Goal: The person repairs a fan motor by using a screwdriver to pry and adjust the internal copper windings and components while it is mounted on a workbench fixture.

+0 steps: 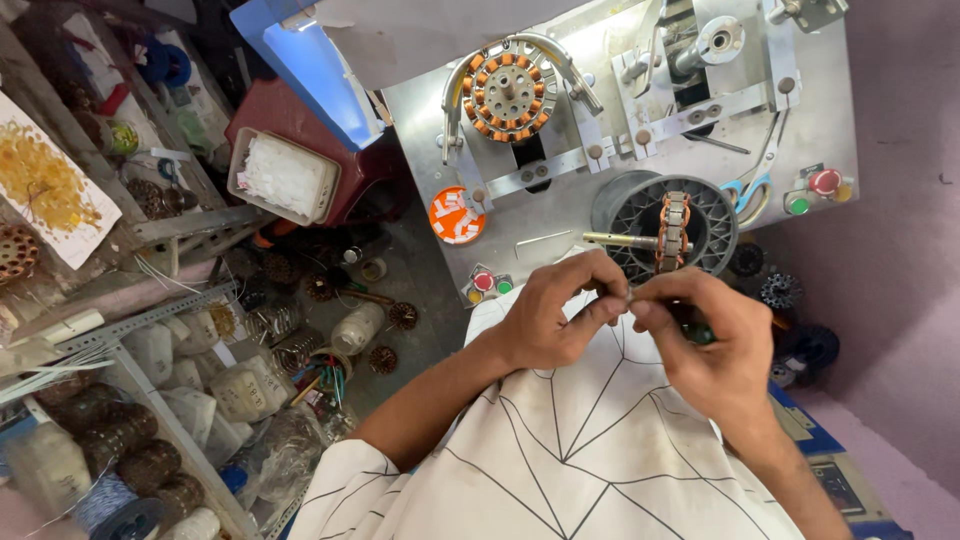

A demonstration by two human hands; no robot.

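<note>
My left hand (pixel 556 312) and my right hand (pixel 706 340) meet over my lap, fingertips pinched together on a small part (pixel 628 298) too tiny to identify. Something dark green shows under my right palm (pixel 700 333). Just beyond my hands a round grey fixture (pixel 625 205) holds a copper-wound stator (pixel 673 228) edge-on on a metal shaft (pixel 615 240). Further back on the metal machine table (pixel 560 215), a second copper-wound stator (pixel 512 90) sits flat in a winding station with curved guide arms.
Red and green push buttons (pixel 489 283) sit at the table's near edge, another set (pixel 818 190) at the right beside scissors (pixel 752 188). An orange lid of white slips (pixel 457 215), a white tray (pixel 283 175), and shelves of spools and stators (pixel 150 400) stand left.
</note>
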